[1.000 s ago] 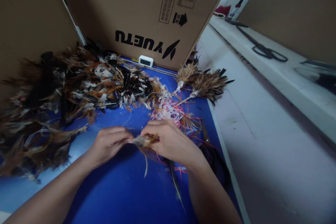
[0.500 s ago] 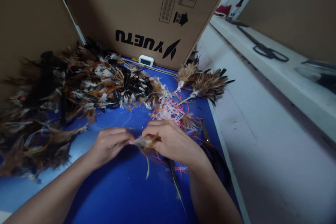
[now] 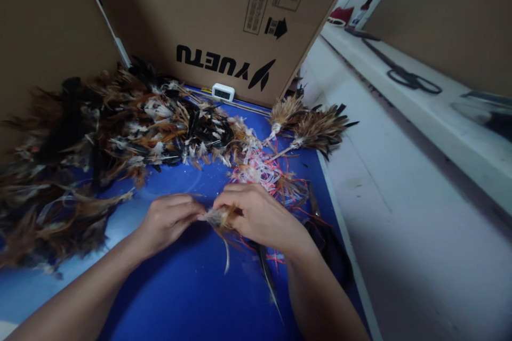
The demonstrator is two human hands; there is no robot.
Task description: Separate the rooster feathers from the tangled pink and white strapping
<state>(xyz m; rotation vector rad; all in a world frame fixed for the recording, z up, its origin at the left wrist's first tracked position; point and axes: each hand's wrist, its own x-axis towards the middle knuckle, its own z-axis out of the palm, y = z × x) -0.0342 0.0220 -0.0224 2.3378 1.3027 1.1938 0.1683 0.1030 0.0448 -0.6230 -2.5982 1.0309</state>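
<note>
Between my two hands is a small bunch of feathers (image 3: 218, 217), pale at the quill end and brown toward the tips. My left hand (image 3: 170, 222) pinches the quill end at the left. From the right, my right hand (image 3: 258, 218) grips the brown part, its fingers partly hidden behind the feathers. One thin pale feather hangs down below the bunch. Behind my right hand lies a tangle of pink and white string (image 3: 262, 165). A long dark feather (image 3: 267, 274) rests on the blue table (image 3: 192, 293) under my right wrist.
A large heap of brown and black feathers (image 3: 160, 122) covers the left and back. Two tied feather bundles (image 3: 320, 128) on sticks lie at back right. Scissors (image 3: 314, 202) lie near the right edge. A cardboard box (image 3: 208, 10) and a small white display (image 3: 223, 92) stand behind.
My right hand has shifted very slightly left, and the hanging feather has swung a little to the right. Both hands keep their hold on the feathers.
</note>
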